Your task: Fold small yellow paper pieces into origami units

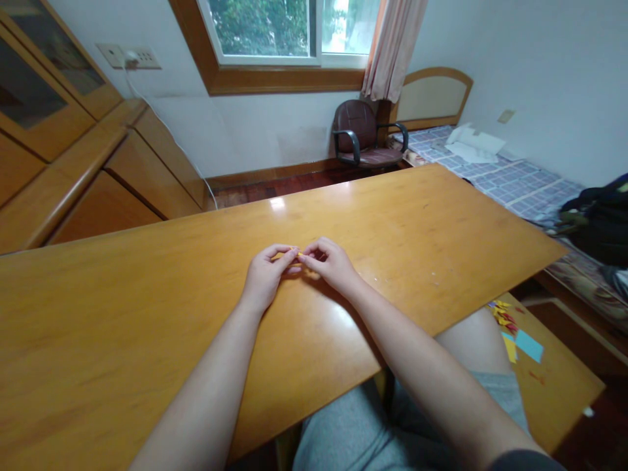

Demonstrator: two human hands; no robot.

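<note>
Above the wooden table [147,288], my left hand [267,271] and my right hand [331,261] meet fingertip to fingertip. Between them is a tiny folded piece of yellow paper [300,254], mostly covered by the fingers. Both hands are closed in a pinch on it, thumbs toward me. Its exact shape is too small to make out.
On a lower wooden surface [564,386] at the right lie small yellow and red folded paper pieces [504,316], a blue paper sheet [530,346] and a yellow paper sheet [510,348]. Beyond the table stand a brown armchair [360,131] and a bed [534,190].
</note>
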